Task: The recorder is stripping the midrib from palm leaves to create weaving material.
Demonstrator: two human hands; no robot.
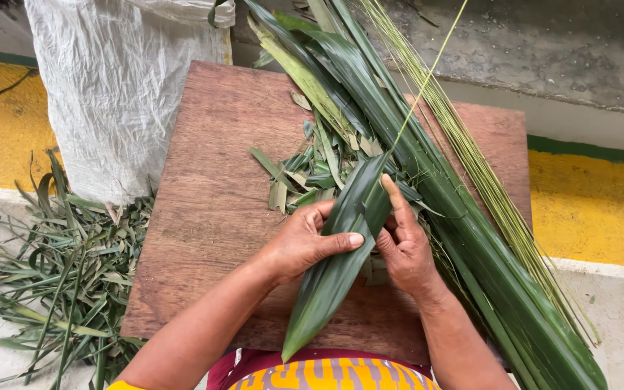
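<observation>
Wooden board [204, 209], hands [355, 245] gripping leaf [341, 253], sack [110, 87]

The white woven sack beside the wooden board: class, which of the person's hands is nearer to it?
Left. The left hand grips the long green leaf on the side toward the white sack; the right hand is on the leaf's far side.

White woven plastic sack [113, 87] at 10 o'clock. Loose pile of narrow green leaf strips [52, 282] at 8 o'clock. Yellow painted floor band [594, 206] at 3 o'clock, grey concrete slab [543, 50] at 1 o'clock.
</observation>
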